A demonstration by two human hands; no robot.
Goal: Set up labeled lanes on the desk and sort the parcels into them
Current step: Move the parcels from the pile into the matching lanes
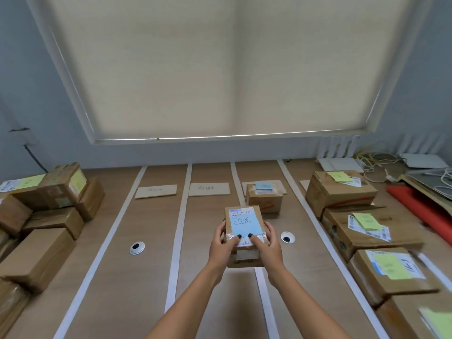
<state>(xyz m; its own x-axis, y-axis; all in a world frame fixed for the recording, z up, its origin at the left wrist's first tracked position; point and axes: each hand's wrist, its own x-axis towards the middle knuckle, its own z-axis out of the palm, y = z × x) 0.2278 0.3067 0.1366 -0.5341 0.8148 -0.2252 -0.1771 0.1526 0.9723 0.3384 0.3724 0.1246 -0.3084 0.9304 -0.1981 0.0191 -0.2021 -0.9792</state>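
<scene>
A small cardboard parcel (245,217) with a blue handwritten note on top is held above the desk between both hands. My left hand (222,243) grips its left side, thumb on top. My right hand (266,243) grips its right side the same way. It hovers over the white tape strip (238,184) between two lanes. White tape strips divide the wooden desk (151,226) into lanes. Two paper lane labels (156,191) (209,189) lie at the far ends. Another parcel with a blue note (264,198) sits in the lane right of centre.
A pile of brown parcels (44,216) lies at the left. Several parcels with green notes (362,221) line the rightmost lane. Two round cable grommets (137,248) (287,237) sit in the desk. Cables, white devices and a red folder (420,209) lie far right.
</scene>
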